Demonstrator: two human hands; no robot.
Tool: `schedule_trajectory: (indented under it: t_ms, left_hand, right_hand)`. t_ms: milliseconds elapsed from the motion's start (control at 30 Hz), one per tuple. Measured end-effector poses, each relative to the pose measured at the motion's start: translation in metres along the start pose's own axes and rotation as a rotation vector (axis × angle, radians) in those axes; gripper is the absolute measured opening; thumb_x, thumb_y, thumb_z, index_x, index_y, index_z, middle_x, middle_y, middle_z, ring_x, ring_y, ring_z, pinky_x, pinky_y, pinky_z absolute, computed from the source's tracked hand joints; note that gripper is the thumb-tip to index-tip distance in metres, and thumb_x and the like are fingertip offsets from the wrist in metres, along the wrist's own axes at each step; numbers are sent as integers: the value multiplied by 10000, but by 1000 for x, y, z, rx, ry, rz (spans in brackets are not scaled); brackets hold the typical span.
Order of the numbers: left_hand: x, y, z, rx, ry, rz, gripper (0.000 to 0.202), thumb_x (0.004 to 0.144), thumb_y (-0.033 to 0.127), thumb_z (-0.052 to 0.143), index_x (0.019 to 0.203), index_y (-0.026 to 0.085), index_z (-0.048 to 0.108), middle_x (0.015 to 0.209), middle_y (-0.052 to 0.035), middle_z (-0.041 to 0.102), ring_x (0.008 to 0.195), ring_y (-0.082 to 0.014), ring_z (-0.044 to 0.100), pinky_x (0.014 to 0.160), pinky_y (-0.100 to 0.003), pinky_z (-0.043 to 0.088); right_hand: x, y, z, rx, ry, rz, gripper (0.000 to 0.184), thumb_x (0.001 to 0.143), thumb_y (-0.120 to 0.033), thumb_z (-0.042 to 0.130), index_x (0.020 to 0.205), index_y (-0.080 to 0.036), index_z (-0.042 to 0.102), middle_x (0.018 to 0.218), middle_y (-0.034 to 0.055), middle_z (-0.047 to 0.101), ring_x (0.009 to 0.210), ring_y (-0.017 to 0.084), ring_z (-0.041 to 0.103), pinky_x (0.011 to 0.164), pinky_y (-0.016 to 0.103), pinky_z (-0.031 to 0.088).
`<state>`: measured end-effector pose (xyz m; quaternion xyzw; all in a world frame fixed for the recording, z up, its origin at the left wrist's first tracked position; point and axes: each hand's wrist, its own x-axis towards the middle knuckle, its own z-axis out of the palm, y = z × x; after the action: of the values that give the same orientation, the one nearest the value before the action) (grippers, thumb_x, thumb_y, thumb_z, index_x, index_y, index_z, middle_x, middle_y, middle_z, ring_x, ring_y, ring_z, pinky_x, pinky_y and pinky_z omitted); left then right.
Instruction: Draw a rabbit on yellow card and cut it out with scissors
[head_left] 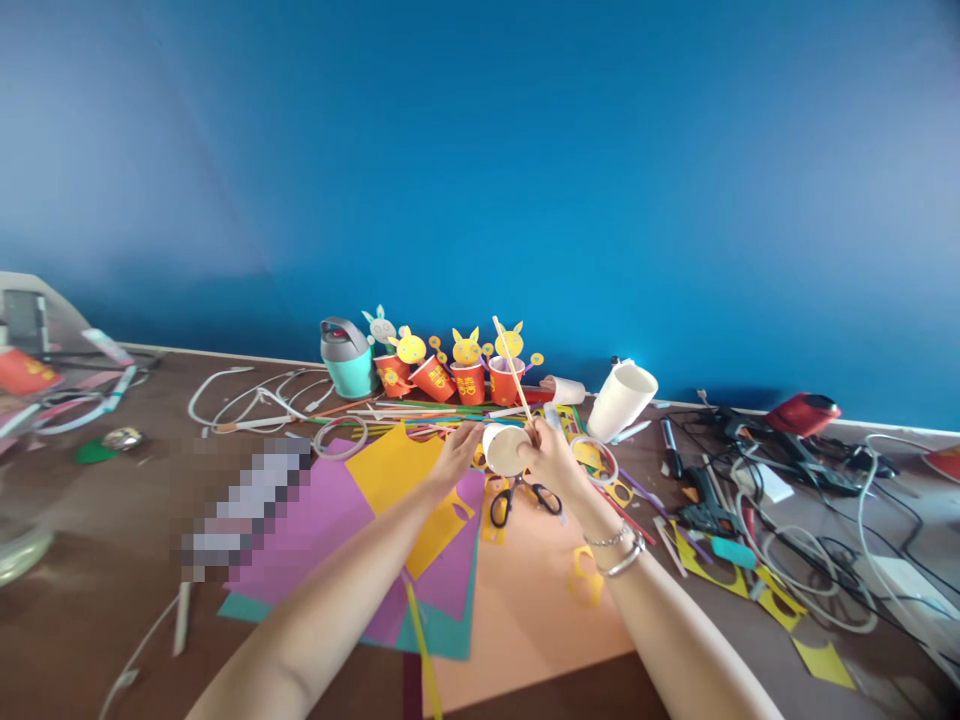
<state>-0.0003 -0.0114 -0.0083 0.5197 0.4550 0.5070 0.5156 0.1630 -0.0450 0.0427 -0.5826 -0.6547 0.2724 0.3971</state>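
My left hand (457,452) and my right hand (551,455) meet over the middle of the table around a small white paper cup (504,449) held on its side, its mouth toward me. My right hand also pinches a thin wooden stick (512,368) that slants up and away to the left. Just below the hands lie black-handled scissors (517,498) on coloured paper sheets (390,520) of purple, yellow, teal and orange. Bracelets circle my right wrist.
Against the blue wall stands a row of red cups with yellow bunny faces (465,372), a teal bottle (346,357) and a stack of white cups (621,398). Straws, tape rings, a glue gun (701,497) and tangled cables (817,520) cover the right side; white cords lie at the left.
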Motion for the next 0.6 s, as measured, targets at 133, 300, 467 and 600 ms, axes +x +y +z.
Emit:
schedule_trajectory:
  t_ms: [133,300,467,600]
  left_hand:
    - [-1,1,0,-14,2,-19,383,745,562,603,762,183,658,720,-6,622,730,-165,543,671,-265,420]
    - [-3,4,1,-43,3,-53,421,715,594,618,768,180,674,709,-11,632,699,-161,547,622,-259,414]
    - [-3,7,-1,-74,-35,-102,422,695,590,653,753,172,662,621,8,590,627,-142,527,566,-246,380]
    - [-1,3,-4,-113,-37,-94,388,719,560,658,771,175,652,663,-1,605,662,-148,549,601,-252,403]
  right_hand:
    - [0,2,0,-10,-7,2,104,629,-221,432,667,-225,335,594,-60,355,539,114,335,507,253,260]
    - [-1,0,1,-17,-18,17,102,640,-215,436,678,-223,341,601,-59,371,538,111,339,494,249,263]
    - [-1,-1,2,-20,-6,7,102,632,-208,429,668,-224,335,598,-61,368,535,107,336,494,245,264]
    - [2,5,2,15,5,-2,100,615,-217,432,662,-221,344,600,-61,362,541,110,336,499,247,261]
